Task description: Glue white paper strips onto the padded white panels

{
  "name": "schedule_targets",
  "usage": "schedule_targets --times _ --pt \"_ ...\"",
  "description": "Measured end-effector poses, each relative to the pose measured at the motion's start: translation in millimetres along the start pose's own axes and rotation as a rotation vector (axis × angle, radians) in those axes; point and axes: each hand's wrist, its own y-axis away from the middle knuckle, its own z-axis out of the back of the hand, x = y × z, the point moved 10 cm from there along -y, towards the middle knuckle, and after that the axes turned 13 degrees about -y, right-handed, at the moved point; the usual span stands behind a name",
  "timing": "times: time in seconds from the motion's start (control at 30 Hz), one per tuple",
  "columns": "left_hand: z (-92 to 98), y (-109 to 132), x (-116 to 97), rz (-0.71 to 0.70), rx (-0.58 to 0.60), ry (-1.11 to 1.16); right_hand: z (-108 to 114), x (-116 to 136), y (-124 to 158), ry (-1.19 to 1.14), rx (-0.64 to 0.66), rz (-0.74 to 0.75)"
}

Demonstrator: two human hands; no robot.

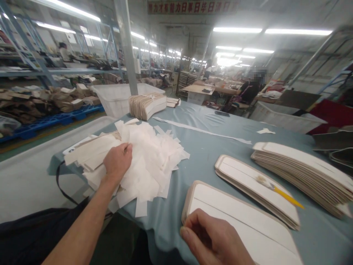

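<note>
A loose heap of thin white sheets (154, 158) lies on the left part of the table. My left hand (118, 160) is closed at this heap, its fingertips pinched at a thin white sheet (135, 134). My right hand (213, 235) hovers over the left edge of the nearest stack of white-faced panels (237, 209), fingers curled in towards the thumb. Whatever it may hold is hidden. Behind that stack, a narrower stack of panels (248, 180) carries a brush with a yellow handle (288, 197).
A tall stack of curved panels (292, 162) stands at the right. A tied bundle of panels (149, 105), a white strip (201, 129) and a dark phone-like object (222, 113) lie farther back on the blue-green table cover (193, 147). White bins (110, 97) stand beyond; a person (249, 90) is at the back right.
</note>
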Motion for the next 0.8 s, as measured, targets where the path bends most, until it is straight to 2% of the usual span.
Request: schedule_targets --times 0.13,0.27,0.37,0.43,0.5,0.6,0.67,0.73,0.8 --pt "8.4 -3 1 -0.041 -0.061 0.108 -3 12 -7 0.014 0.042 -0.025" --pt "28.6 -5 4 -0.080 -0.150 0.281 -4 16 -9 -0.006 0.042 -0.065" --pt "45.5 4 15 -0.025 -0.201 0.431 0 21 -15 -0.041 0.002 -0.079" --pt "50.1 18 21 0.033 -0.199 0.548 4 28 -27 -0.077 -0.021 -0.081" --pt "45.7 36 21 0.087 -0.150 0.675 5 37 -47 -0.112 -0.032 -0.076" --pt "29.1 72 8 0.145 -0.023 0.841 0 53 -85 -0.159 -0.003 -0.037" --pt "16.2 97 -7 0.168 0.078 0.969 -12 62 -109 -0.215 0.055 -0.009" --pt "8.7 120 -26 0.134 0.159 1.070 -32 68 -127 -0.325 0.149 -0.012" --pt "6.2 139 -42 0.076 0.198 1.113 -52 66 -136 -0.455 0.218 -0.082"
